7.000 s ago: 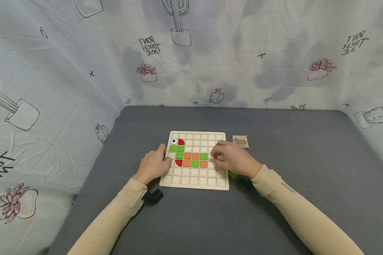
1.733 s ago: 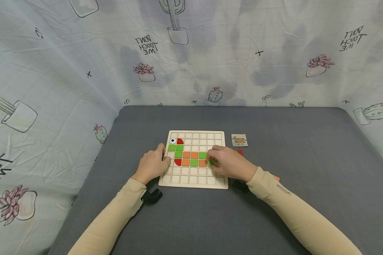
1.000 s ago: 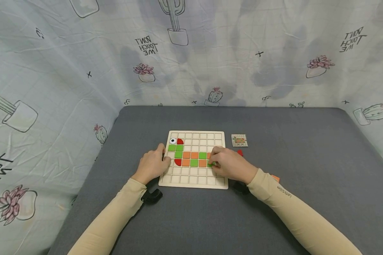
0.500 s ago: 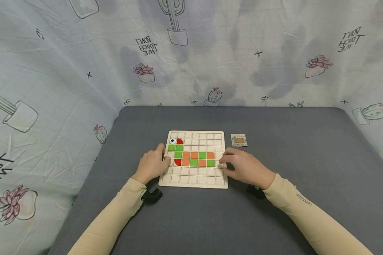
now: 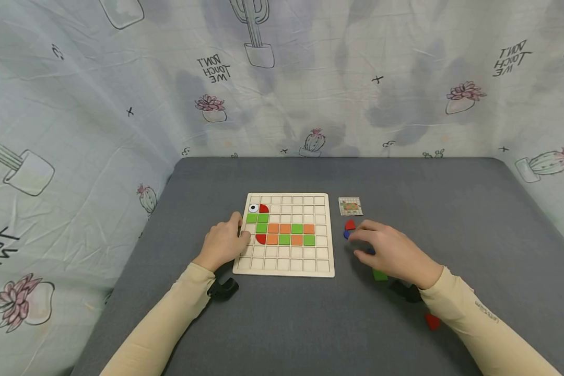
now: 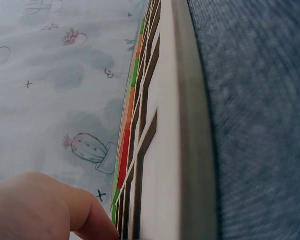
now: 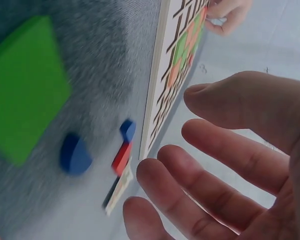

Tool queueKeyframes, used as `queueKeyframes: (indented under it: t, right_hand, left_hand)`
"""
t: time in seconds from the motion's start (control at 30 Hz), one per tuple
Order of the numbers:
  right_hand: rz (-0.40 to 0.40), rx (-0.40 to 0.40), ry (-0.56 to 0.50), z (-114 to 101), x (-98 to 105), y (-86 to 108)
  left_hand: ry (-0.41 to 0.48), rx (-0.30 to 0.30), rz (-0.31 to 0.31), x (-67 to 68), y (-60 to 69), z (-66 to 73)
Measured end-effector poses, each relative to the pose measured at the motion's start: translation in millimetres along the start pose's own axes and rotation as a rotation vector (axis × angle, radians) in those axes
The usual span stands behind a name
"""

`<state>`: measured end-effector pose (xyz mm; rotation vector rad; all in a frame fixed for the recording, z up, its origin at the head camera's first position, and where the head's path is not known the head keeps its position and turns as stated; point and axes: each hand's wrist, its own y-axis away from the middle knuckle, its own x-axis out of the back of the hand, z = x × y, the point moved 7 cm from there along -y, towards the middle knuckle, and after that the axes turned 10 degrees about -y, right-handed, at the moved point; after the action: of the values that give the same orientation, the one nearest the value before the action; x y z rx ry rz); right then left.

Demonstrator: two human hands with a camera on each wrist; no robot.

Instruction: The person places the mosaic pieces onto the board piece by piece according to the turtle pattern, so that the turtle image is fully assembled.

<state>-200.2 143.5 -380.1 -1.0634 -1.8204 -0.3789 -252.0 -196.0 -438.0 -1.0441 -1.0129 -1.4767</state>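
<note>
A pale wooden grid board (image 5: 286, 266) lies on the grey table, with an eye tile (image 5: 254, 208), red rounded tiles (image 5: 263, 209) and rows of green and orange tiles (image 5: 285, 228) in its cells. My left hand (image 5: 222, 243) rests on the board's left edge, thumb and fingers on it; the left wrist view shows a finger (image 6: 92, 215) against the rim. To the right of the board, my right hand (image 5: 395, 253) hovers over loose pieces with its fingers loosely spread and nothing between them. Beneath and beside it are a green square (image 7: 27, 90) and blue pieces (image 7: 75, 155).
A small pattern card (image 5: 350, 206) lies right of the board's upper corner, with a red piece (image 5: 350, 224) just below it. Another red piece (image 5: 432, 321) lies by the right sleeve. A patterned cloth (image 5: 338, 78) hangs behind the table.
An orange tile and a green tile now sit at the right end of the tile rows. My right hand has let go of the green one and moved right, off the board. The left hand stays put.
</note>
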Motion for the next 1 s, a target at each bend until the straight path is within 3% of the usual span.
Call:
queueKeyframes:
  t: [0.4,1.0]
  right_hand:
    - [0.035,-0.074,0.006,25.5,13.9,20.9]
    - [-0.011,-0.116,-0.032,43.4,13.5,-1.4]
  left_hand:
    - [-0.004,-0.005,0.011,0.7,-1.1,-1.0]
    - [-0.001,0.002,-0.003,-1.9,-1.4,-1.5]
